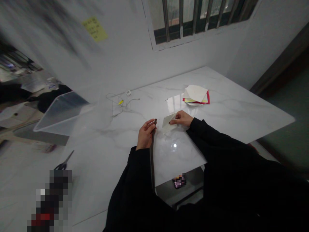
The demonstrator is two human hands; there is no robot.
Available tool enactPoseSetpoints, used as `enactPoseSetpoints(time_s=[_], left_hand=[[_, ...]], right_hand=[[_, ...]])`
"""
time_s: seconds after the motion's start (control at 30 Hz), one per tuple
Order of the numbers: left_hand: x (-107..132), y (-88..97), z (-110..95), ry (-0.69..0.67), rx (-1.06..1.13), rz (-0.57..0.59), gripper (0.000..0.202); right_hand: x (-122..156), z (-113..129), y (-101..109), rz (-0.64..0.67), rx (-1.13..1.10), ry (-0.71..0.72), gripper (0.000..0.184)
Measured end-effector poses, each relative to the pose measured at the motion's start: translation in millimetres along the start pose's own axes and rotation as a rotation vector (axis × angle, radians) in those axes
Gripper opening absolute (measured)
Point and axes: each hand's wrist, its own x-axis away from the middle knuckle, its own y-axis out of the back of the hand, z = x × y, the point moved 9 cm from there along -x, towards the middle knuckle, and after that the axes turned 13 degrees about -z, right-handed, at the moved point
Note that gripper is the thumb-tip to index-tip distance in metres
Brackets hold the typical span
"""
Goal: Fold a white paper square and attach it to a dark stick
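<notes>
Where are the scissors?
In the head view the scissors lie on the white table at the lower left, nearer than the clear box and well left of the left hand, which grips a dark strip.

White marble-look table sits in a corner of plain white walls; barred window high up; yellow note stuck on the wall to its left. Dark door frame at right; dull green floor below; one bright glare spot on the tabletop.
</notes>
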Motion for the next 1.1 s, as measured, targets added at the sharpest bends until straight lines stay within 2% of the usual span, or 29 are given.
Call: enactPoseSetpoints(time_s=[0.2,0.47,0.6,0.8,0.93,1.1], left_hand=[[6.8,-12.7,1.3,0.015,-0.008,0.092,0.047],[11.4,-17.9,4.9,0.031,-0.058,0.136,0.046],[13.8,-19.9,5.4,0.032,-0.095,0.167,0.047],[16.3,-22.4,5.9,0.031,-0.156,0.208,0.044],[16.3,-23.5,6.5,-0.008,-0.229,0.257,0.040],[15.1,-22.0,7.6,-0.031,-0.252,0.267,0.038]], right_hand=[[1.9,3.6,-6.6,0.041,0.073,0.086,0.042],[6.6,24.1,-3.5,-0.030,0.378,0.407,0.029],[14.5,39.4,-8.2,-0.044,0.444,0.558,0.026],[19.8,48.2,-11.8,-0.078,0.486,0.705,0.025],[21.4,49.0,-11.1,-0.084,0.502,0.746,0.021],[19.6,46.7,-11.9,-0.072,0.538,0.704,0.020]])
